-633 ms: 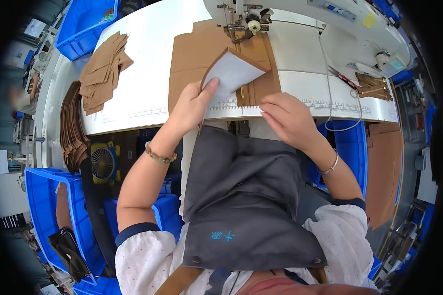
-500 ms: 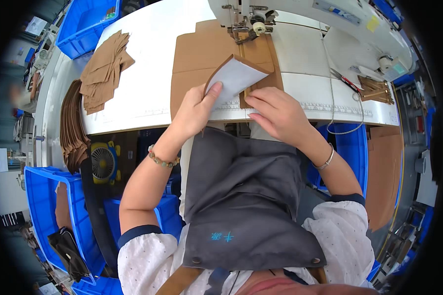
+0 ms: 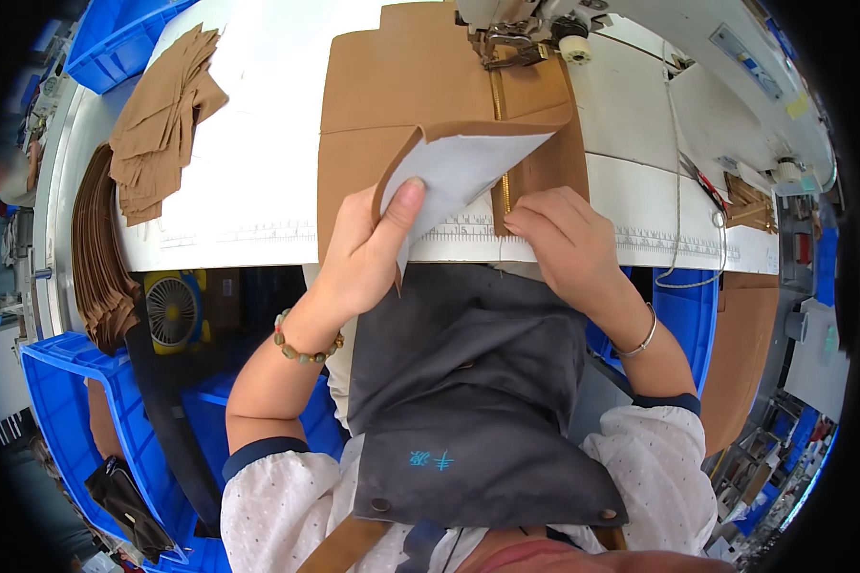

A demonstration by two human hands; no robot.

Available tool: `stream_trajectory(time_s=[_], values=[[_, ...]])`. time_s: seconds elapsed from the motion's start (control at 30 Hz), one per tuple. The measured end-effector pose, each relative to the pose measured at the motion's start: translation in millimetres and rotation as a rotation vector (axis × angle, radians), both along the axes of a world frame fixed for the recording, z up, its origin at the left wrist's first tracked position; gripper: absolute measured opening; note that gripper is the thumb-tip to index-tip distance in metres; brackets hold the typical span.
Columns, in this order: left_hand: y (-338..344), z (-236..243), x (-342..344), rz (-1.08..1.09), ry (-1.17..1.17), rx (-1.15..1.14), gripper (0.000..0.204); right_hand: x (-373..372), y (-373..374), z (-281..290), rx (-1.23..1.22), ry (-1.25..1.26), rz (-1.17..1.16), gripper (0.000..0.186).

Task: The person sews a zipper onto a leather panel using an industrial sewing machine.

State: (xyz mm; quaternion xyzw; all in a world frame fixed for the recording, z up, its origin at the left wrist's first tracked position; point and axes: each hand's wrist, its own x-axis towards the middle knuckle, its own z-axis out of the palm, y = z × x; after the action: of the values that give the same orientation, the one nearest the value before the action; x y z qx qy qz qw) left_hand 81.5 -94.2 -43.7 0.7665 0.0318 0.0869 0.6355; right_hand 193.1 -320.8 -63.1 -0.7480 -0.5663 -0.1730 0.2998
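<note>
A large brown leather-like panel (image 3: 368, 91) lies on the white table under the head of a sewing machine (image 3: 521, 29). My left hand (image 3: 368, 234) is closed on a folded-up flap (image 3: 463, 167) with a pale, whitish lining, thumb on the lining side. Beside the flap runs a gold-toothed zipper (image 3: 505, 191) on brown tape, reaching up toward the machine's foot. At the zipper's near end, the fingers of my right hand (image 3: 569, 239) are pinched together on it. The fold hides part of the panel and the zipper's middle.
Brown cut pieces (image 3: 167, 124) lie stacked at the left, and a bundle of brown strips (image 3: 100, 248) hangs over the table's left edge. Red-handled scissors (image 3: 705, 181) and a looped cord (image 3: 674, 191) lie at right. Blue crates (image 3: 57, 358) and a fan (image 3: 172, 310) stand below.
The view has shifted closer to the table. My left hand still holds the flap, now lifted and opened wider, showing more lining. My right fingers stay at the zipper's near end.
</note>
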Motion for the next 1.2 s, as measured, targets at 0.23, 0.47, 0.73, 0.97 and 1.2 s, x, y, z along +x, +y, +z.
stream_trajectory(time_s=[0.23,0.47,0.73,0.97,1.2], values=[[-1,0,-2,0.002,-0.076,-0.014,0.049,-1,0,1,-0.009,-0.009,-0.016,0.025],[0,1,-2,-0.017,-0.054,-0.011,0.050,-1,1,4,-0.005,-0.015,-0.004,0.024],[-1,4,-6,0.028,0.131,0.011,0.044,-1,-3,4,-0.029,-0.060,0.030,0.024],[-15,6,-6,-0.200,-0.171,0.564,0.041,-17,-28,-16,-0.082,-0.011,0.044,0.038],[-35,3,-14,-0.137,-0.238,0.924,0.049,-23,-33,-34,0.021,0.078,0.013,0.038]])
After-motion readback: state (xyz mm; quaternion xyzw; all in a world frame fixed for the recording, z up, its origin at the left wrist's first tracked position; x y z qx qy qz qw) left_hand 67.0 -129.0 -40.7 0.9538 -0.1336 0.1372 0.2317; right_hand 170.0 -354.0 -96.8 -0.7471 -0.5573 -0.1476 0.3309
